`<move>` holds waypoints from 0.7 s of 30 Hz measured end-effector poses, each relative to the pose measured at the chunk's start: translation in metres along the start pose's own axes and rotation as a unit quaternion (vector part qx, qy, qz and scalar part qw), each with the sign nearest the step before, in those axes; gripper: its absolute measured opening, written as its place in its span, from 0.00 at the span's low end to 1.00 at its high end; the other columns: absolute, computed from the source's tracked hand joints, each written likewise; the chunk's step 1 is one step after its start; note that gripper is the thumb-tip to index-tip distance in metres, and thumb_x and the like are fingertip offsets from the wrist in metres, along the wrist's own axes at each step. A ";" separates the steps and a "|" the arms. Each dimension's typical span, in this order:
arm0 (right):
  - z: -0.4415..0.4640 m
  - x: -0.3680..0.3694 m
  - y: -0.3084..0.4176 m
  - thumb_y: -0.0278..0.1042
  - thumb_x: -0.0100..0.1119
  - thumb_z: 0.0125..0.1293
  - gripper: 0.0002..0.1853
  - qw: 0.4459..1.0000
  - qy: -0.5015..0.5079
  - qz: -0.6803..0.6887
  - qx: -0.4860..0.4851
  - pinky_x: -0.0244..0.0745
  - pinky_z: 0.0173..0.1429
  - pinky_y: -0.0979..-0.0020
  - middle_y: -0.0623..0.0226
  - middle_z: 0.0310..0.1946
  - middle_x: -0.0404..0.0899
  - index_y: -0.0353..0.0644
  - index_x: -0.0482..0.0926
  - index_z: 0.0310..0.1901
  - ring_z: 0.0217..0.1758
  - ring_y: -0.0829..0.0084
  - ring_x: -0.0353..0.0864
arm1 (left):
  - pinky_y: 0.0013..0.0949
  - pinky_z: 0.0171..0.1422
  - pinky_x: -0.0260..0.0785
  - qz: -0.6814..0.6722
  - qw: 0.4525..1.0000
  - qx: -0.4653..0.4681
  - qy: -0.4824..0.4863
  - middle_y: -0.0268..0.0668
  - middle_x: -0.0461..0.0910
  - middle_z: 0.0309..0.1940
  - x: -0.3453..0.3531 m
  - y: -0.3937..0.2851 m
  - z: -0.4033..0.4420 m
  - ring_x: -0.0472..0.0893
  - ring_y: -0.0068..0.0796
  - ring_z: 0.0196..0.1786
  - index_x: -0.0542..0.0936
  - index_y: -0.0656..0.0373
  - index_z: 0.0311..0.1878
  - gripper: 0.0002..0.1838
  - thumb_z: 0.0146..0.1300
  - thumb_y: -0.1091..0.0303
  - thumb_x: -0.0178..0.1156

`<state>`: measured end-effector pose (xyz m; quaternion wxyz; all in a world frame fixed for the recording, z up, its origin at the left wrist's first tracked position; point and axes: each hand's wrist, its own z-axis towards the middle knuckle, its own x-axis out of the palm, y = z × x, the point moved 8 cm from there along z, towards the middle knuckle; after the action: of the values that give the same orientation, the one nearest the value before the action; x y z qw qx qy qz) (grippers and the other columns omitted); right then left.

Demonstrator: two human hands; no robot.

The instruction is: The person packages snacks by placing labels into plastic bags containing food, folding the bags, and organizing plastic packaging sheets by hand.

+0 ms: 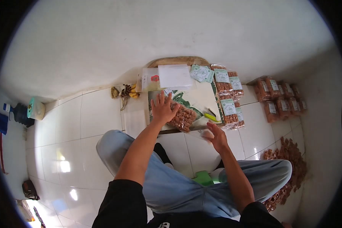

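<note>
A clear plastic bag of brown pieces [181,118] lies aslant on the low table [202,95]. My left hand [163,110] rests on its upper left part, fingers spread and flat. At the table's front edge, my right hand [218,139] has the bag's loose clear end between thumb and fingers; the exact grip is blurred. A yellow-green cutter [211,117] lies just above that hand, beside a small dark tool. Part of a printed label [167,91] shows beyond my left fingertips.
White sheets [174,76] and green labels [202,73] lie at the back of the table. Labelled packs [228,107] line its right side; more packs [277,106] stand by the wall. Loose brown pieces [292,163] are heaped on the floor at right. Bananas [133,91] lie left.
</note>
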<state>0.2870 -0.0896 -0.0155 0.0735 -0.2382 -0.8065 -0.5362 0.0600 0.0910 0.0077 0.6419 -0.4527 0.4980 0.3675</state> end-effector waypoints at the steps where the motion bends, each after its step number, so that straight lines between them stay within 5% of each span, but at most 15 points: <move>1: -0.002 -0.004 -0.004 0.50 0.49 0.73 0.30 1.000 -0.003 -0.003 -0.001 0.69 0.63 0.49 0.63 0.68 0.66 0.36 0.65 0.67 0.72 0.64 0.61 | 0.61 0.77 0.36 0.007 1.000 0.008 0.009 0.43 0.45 0.77 0.002 0.000 0.000 0.48 0.46 0.78 0.58 0.43 0.75 0.41 0.65 0.29 0.39; 7: -0.010 -0.029 -0.007 0.46 0.52 0.71 0.21 0.989 -0.114 0.081 0.046 0.67 0.61 0.49 0.66 0.60 0.72 0.44 0.72 0.59 0.65 0.66 0.68 | 0.56 0.79 0.25 0.007 0.999 0.024 0.031 0.43 0.39 0.79 0.005 -0.009 0.017 0.35 0.42 0.80 0.51 0.46 0.77 0.44 0.66 0.29 0.37; 11: 0.001 -0.064 0.035 0.47 0.54 0.68 0.12 0.960 -0.278 0.026 0.006 0.71 0.51 0.57 0.73 0.39 0.79 0.47 0.78 0.40 0.49 0.72 0.75 | 0.54 0.79 0.21 0.054 0.997 0.049 -0.016 0.42 0.36 0.79 0.001 -0.011 0.023 0.32 0.40 0.80 0.48 0.46 0.78 0.44 0.66 0.29 0.34; 15: 0.068 -0.077 0.096 0.51 0.58 0.67 0.19 0.941 -0.281 -0.177 -0.065 0.73 0.33 0.73 0.69 0.30 0.80 0.40 0.79 0.34 0.33 0.76 0.78 | 0.58 0.78 0.29 0.028 0.986 0.085 -0.139 0.47 0.44 0.77 -0.034 -0.017 0.019 0.42 0.45 0.79 0.55 0.50 0.76 0.42 0.66 0.34 0.43; 18: 0.172 -0.109 0.108 0.47 0.62 0.64 0.16 0.880 -0.192 -0.411 -0.141 0.73 0.29 0.71 0.71 0.30 0.80 0.41 0.81 0.38 0.31 0.79 0.77 | 0.60 0.77 0.35 -0.011 0.984 0.038 -0.174 0.51 0.52 0.74 -0.043 -0.021 0.007 0.49 0.50 0.77 0.62 0.55 0.72 0.40 0.65 0.38 0.50; 21: 0.225 -0.100 0.123 0.46 0.64 0.62 0.15 0.876 -0.183 -0.413 -0.171 0.74 0.27 0.69 0.70 0.32 0.82 0.41 0.82 0.37 0.28 0.80 0.78 | 0.61 0.76 0.37 -0.044 0.984 -0.027 -0.169 0.53 0.56 0.72 -0.040 -0.033 -0.010 0.53 0.52 0.76 0.65 0.57 0.69 0.38 0.63 0.41 0.54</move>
<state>0.4621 0.1206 -0.0440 -0.3456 0.0138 -0.7264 -0.5939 0.0780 0.0697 0.0532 0.7196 -0.4230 0.3518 0.4236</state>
